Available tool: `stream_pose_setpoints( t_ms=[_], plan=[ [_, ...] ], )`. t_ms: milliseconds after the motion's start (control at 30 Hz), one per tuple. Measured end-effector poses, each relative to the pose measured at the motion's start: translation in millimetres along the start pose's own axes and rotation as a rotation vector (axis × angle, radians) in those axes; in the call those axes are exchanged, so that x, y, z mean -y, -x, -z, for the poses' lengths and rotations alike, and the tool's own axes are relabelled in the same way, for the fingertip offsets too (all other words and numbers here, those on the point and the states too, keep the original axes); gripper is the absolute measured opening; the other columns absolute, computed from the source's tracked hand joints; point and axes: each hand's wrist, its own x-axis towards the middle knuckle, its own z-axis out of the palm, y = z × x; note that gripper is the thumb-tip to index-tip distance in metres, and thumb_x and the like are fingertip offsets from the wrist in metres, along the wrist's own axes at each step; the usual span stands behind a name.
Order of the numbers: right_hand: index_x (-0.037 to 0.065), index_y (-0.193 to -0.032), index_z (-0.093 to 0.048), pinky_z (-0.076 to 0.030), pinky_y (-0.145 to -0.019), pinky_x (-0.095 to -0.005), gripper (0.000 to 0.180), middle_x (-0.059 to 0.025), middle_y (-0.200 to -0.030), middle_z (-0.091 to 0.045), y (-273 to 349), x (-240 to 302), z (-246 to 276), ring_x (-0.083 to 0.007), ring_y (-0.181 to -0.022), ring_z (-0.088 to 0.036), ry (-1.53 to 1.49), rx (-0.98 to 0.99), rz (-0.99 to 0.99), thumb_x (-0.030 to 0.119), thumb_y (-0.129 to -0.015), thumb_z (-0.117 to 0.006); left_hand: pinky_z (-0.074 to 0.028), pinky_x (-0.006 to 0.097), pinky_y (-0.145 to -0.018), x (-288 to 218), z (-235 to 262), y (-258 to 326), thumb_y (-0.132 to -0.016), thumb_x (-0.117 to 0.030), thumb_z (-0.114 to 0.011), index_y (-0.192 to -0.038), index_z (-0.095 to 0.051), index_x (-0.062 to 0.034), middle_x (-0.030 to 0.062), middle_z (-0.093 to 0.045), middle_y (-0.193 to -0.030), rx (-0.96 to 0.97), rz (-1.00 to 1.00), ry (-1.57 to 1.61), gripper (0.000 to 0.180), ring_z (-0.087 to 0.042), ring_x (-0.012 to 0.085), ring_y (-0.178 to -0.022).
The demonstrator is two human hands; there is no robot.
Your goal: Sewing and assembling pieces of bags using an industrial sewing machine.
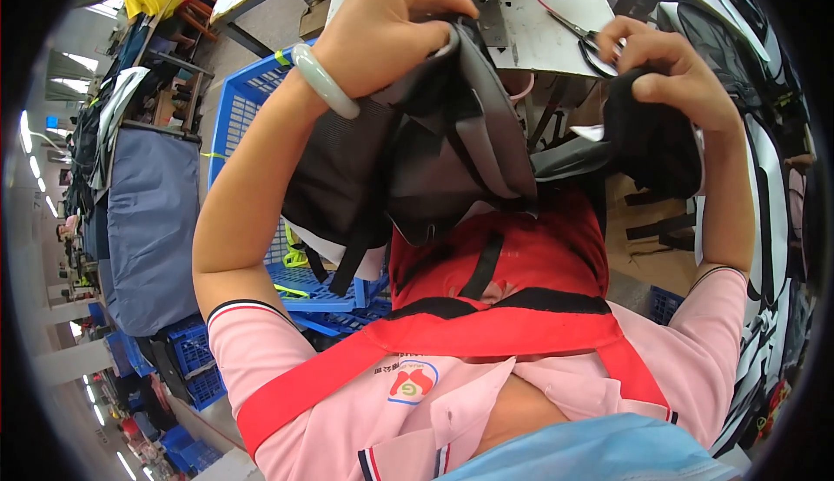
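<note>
I hold a dark grey and black fabric piece (pixel 434 160) with black straps up in front of my chest. My left hand (pixel 382 34), with a pale green bangle (pixel 323 82) on its wrist, grips the upper edge of the fabric. My right hand (pixel 669 69) clutches a bunched black part of the same piece (pixel 651 147) on the right. The fabric hangs down over my red apron (pixel 512 307).
A blue plastic crate (pixel 252 108) stands at my left below the fabric. A white worktable (pixel 539 34) lies ahead with scissors (pixel 586 38) on it. A grey-covered bench (pixel 152 220) and more blue crates (pixel 195 359) are farther left. Black-and-white fabric (pixel 764 186) drapes at the right.
</note>
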Motion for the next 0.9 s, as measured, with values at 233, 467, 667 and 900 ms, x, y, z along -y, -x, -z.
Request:
stream_pose_setpoints(
  t_ms=[233,467,667,900],
  plan=[
    [0.001,-0.086,-0.064,-0.041,-0.08,-0.0261,0.026,-0.0028,-0.095,-0.06,-45,-8,-41,-0.0108,-0.089,-0.053,-0.179,0.205,-0.092,0.025,-0.082,-0.072,-0.048,0.02,-0.076,-28,-31,-16,-0.077,0.013,-0.05,-0.102,-0.068,0.0031,0.0045,-0.068,-0.09,0.139,-0.14,0.131,0.032,-0.061,0.0079,-0.084],
    [-0.001,-0.087,-0.058,-0.04,-0.075,-0.0233,0.028,0.0009,-0.078,-0.053,-44,-13,-38,-0.0068,-0.079,-0.048,-0.065,0.137,-0.046,0.026,-0.085,-0.068,-0.048,0.027,-0.063,-16,-24,-14,-0.078,-0.01,-0.064,-0.095,-0.069,0.002,0.0121,-0.068,-0.08,0.074,-0.028,-0.221,0.021,-0.061,0.0177,-0.068],
    [-0.001,-0.09,-0.057,-0.044,-0.079,-0.0325,0.019,-0.0085,-0.086,-0.058,-53,-13,-36,-0.0243,-0.084,-0.055,0.485,0.105,-0.031,0.011,-0.08,-0.068,-0.045,0.023,-0.064,20,-25,-29,-0.086,-0.019,-0.068,-0.096,-0.068,0.0034,0.0018,-0.063,-0.074,0.19,0.072,-0.076,0.025,-0.056,0.0076,-0.07],
    [-0.001,-0.094,-0.058,-0.044,-0.082,-0.0317,0.021,-0.0081,-0.091,-0.061,-61,-58,-26,-0.0239,-0.088,-0.056,0.421,-0.002,-0.076,0.013,-0.081,-0.068,-0.051,0.031,-0.073,61,-37,-47,-0.082,-0.021,-0.066,-0.096,-0.07,0.0012,0.0164,-0.07,-0.083,0.068,0.026,-0.152,0.026,-0.067,0.0236,-0.077]
  ],
)
